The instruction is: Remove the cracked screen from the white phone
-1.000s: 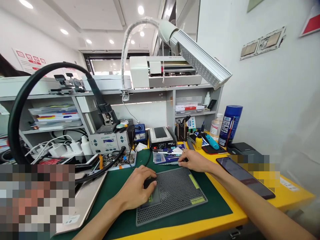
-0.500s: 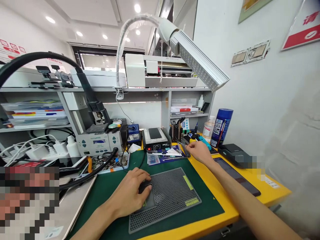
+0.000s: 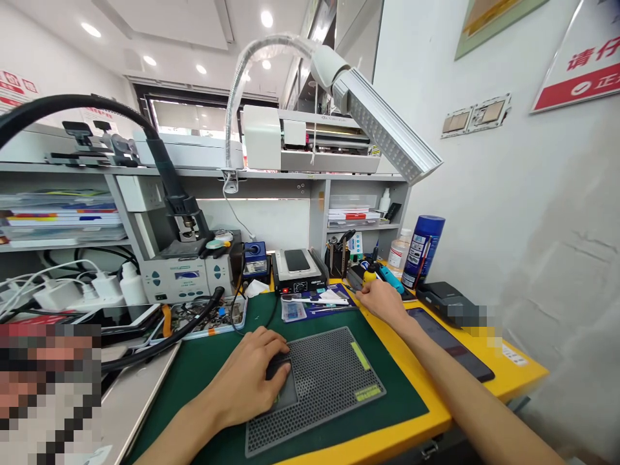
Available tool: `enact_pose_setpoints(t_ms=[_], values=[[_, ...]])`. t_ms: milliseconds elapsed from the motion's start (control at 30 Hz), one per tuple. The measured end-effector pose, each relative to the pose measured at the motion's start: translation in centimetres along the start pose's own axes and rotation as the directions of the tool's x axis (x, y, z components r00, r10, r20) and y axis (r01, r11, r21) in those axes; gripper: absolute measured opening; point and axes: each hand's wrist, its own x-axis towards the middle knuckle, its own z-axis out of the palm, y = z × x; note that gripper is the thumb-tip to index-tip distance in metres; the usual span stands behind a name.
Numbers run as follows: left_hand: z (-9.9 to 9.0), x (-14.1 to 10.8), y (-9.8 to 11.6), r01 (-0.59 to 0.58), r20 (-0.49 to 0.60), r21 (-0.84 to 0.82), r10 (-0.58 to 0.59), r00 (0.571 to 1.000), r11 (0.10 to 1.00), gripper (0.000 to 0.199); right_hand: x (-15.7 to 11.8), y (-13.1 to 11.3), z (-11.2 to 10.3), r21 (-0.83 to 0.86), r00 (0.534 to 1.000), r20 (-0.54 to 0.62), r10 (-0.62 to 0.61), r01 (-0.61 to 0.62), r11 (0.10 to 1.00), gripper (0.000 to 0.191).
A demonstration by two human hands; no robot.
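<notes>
My left hand (image 3: pixel 252 374) is curled over a small black object (image 3: pixel 277 365), mostly hidden under the fingers, at the left part of a grey perforated mat (image 3: pixel 329 368). Just beneath the thumb a dark, smooth square area of that mat shows. Out at the back right, my right hand (image 3: pixel 382 300) has its fingers pinched on a slim dark tool (image 3: pixel 351 288), whose thin end points left; its exact kind is not clear. Close by that hand are a yellow-capped item (image 3: pixel 369 275) and a turquoise-handled tool (image 3: pixel 391 278).
A hot-air station (image 3: pixel 186 278) and a tray of small parts (image 3: pixel 208 316) stand at left. Behind are a heating plate (image 3: pixel 298 271) with a dark slab on it and a black tool holder (image 3: pixel 338 258). A blue spray can (image 3: pixel 423 252) and a dark phone (image 3: pixel 450 342) are at right.
The camera view has shifted slightly. My right hand stays at the back right with the slim tool now lower and less visible. My left hand keeps its place on the black object.
</notes>
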Motion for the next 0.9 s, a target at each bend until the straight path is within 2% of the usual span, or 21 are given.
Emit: enact_pose_setpoints(t_ms=[300, 433, 533, 667, 900], values=[[0.0, 0.1, 0.1, -0.018, -0.012, 0.022, 0.018, 1.0, 1.0, 0.029, -0.3, -0.6, 0.9, -0.035, 0.998, -0.044, -0.044, 0.043, 0.998, 0.027], [0.0, 0.0, 0.1, -0.025, -0.02, 0.016, 0.026, 0.999, 1.0, 0.028, -0.4, -0.5, 0.7, -0.012, 0.991, -0.05, -0.125, 0.124, 0.992, 0.026], [-0.1, 0.0, 0.2, -0.028, -0.023, 0.009, 0.028, 0.999, 1.0, 0.027, -0.7, -0.6, 0.3, 0.036, 0.969, -0.01, -0.246, 0.246, 0.969, 0.024], [-0.1, 0.1, 0.3, -0.029, -0.034, 0.007, 0.029, 0.999, 1.0, 0.026, -1.2, -0.7, 0.1, 0.113, 0.917, 0.085, -0.391, 0.381, 0.918, 0.023], [-0.2, -0.1, 0.2, -0.023, -0.027, -0.025, 0.023, 0.999, 0.999, 0.027, -1.1, 0.1, -0.7, 0.298, 0.887, 0.078, -0.455, 0.414, 0.86, 0.023]])
